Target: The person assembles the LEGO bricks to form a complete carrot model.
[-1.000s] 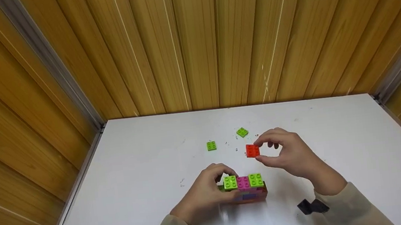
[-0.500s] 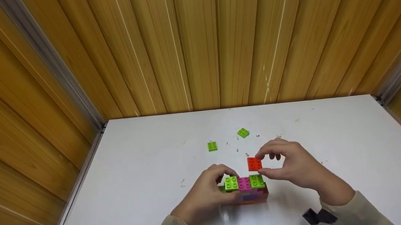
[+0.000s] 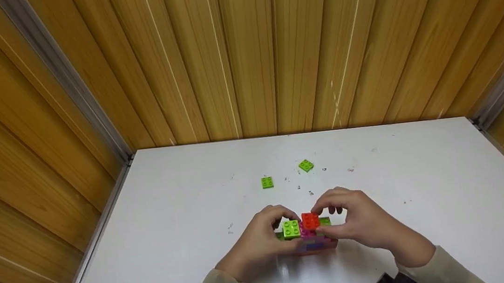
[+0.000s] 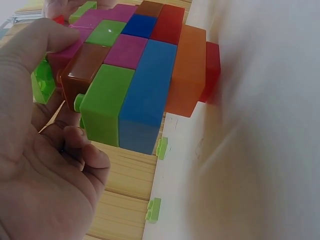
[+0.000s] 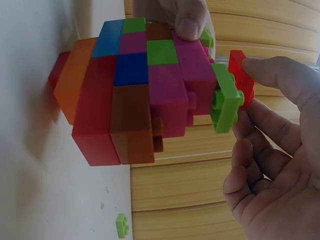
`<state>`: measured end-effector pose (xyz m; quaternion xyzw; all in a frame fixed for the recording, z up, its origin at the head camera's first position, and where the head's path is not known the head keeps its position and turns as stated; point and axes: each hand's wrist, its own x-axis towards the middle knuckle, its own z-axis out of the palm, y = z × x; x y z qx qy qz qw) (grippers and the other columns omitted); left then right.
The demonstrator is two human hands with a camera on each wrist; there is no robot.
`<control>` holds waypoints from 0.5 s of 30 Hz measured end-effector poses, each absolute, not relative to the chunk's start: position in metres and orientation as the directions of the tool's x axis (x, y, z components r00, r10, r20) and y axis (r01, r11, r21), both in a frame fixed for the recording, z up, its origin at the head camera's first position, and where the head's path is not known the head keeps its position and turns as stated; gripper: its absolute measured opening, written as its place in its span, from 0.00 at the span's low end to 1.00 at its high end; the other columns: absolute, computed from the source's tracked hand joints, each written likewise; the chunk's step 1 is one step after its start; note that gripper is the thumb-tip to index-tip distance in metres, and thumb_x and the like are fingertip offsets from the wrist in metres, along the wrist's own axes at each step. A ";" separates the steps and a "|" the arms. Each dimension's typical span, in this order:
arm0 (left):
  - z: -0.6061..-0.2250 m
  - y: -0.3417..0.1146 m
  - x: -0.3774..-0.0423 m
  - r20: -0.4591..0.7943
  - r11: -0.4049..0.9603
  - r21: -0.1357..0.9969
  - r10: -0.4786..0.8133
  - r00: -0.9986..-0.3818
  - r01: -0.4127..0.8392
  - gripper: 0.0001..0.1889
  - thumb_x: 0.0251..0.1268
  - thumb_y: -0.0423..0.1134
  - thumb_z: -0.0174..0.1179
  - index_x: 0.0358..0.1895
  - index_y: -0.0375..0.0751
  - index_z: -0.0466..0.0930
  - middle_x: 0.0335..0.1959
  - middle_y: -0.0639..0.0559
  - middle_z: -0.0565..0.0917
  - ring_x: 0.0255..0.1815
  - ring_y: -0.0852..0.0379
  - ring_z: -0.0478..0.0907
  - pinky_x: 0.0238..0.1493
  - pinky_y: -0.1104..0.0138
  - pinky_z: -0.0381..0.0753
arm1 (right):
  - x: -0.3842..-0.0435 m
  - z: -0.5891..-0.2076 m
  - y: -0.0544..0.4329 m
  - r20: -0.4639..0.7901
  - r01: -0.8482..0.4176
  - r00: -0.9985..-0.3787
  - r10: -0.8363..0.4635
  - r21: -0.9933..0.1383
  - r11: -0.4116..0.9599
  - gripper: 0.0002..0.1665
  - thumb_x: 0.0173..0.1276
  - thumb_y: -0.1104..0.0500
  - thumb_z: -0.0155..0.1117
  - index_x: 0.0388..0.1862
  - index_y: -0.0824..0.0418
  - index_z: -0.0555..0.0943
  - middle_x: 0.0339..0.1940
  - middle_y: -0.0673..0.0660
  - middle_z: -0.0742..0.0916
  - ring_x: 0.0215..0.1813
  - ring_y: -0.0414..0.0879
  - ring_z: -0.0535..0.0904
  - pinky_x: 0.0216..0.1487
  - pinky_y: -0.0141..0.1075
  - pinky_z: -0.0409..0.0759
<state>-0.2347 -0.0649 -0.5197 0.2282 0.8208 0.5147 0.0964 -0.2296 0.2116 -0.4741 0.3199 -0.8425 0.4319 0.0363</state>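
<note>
A built block of many-coloured toy bricks (image 5: 132, 90) stands on the white table, its layers pink, blue, brown, orange, red and green. My left hand (image 3: 261, 234) grips its left side, thumb in front and fingers behind. Between thumb and fingers of my right hand (image 3: 358, 219) is a thin red toy brick (image 3: 310, 220), held over the pink top of the build. In the right wrist view the red brick (image 5: 241, 77) overlaps a thin green brick (image 5: 226, 100) at the build's top. Another green brick (image 3: 291, 229) sits on top at the left.
Two loose thin green bricks, one squarely placed (image 3: 267, 182) and one turned cornerwise (image 3: 306, 166), lie farther back on the white table (image 3: 191, 190). Small dark specks dot the surface near them. Wood-look panels (image 3: 248, 57) wall the table's far side.
My right hand has brought the red brick toward me and a little left, from behind the build to over its top. The left hand keeps its grip in place.
</note>
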 end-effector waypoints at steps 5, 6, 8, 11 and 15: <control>-0.520 -0.064 -0.235 0.073 0.368 0.889 0.475 -0.877 0.274 0.18 0.61 0.44 0.84 0.53 0.59 0.90 0.51 0.64 0.88 0.52 0.62 0.76 0.61 0.60 0.79 | -0.230 -0.477 0.209 0.291 -0.531 -0.816 -0.499 -0.720 0.447 0.15 0.67 0.55 0.88 0.50 0.42 0.92 0.47 0.41 0.94 0.47 0.45 0.83 0.51 0.35 0.80; -0.520 -0.064 -0.235 0.074 0.367 0.889 0.475 -0.877 0.273 0.18 0.61 0.43 0.84 0.53 0.59 0.90 0.51 0.64 0.88 0.52 0.62 0.76 0.61 0.60 0.79 | -0.230 -0.478 0.208 0.282 -0.522 -0.821 -0.496 -0.723 0.452 0.15 0.68 0.55 0.87 0.50 0.42 0.92 0.47 0.41 0.94 0.47 0.46 0.83 0.52 0.34 0.80; -0.519 -0.064 -0.235 0.070 0.363 0.893 0.475 -0.877 0.268 0.18 0.61 0.43 0.84 0.53 0.59 0.90 0.51 0.64 0.87 0.52 0.62 0.76 0.62 0.60 0.79 | -0.230 -0.479 0.207 0.274 -0.517 -0.823 -0.498 -0.725 0.456 0.15 0.68 0.55 0.87 0.50 0.41 0.92 0.48 0.41 0.94 0.48 0.45 0.83 0.53 0.36 0.81; -0.520 -0.064 -0.235 0.067 0.362 0.894 0.473 -0.878 0.263 0.18 0.62 0.44 0.84 0.52 0.59 0.90 0.50 0.64 0.87 0.53 0.62 0.77 0.63 0.59 0.80 | -0.230 -0.481 0.206 0.270 -0.520 -0.819 -0.506 -0.722 0.457 0.15 0.68 0.55 0.87 0.50 0.41 0.92 0.48 0.41 0.94 0.49 0.42 0.82 0.53 0.37 0.81; -0.520 -0.065 -0.235 0.067 0.358 0.897 0.471 -0.879 0.261 0.17 0.62 0.45 0.85 0.52 0.60 0.90 0.50 0.65 0.87 0.52 0.61 0.76 0.62 0.59 0.79 | -0.230 -0.483 0.204 0.263 -0.523 -0.814 -0.519 -0.720 0.455 0.14 0.68 0.52 0.88 0.49 0.42 0.92 0.47 0.41 0.93 0.48 0.40 0.82 0.54 0.35 0.80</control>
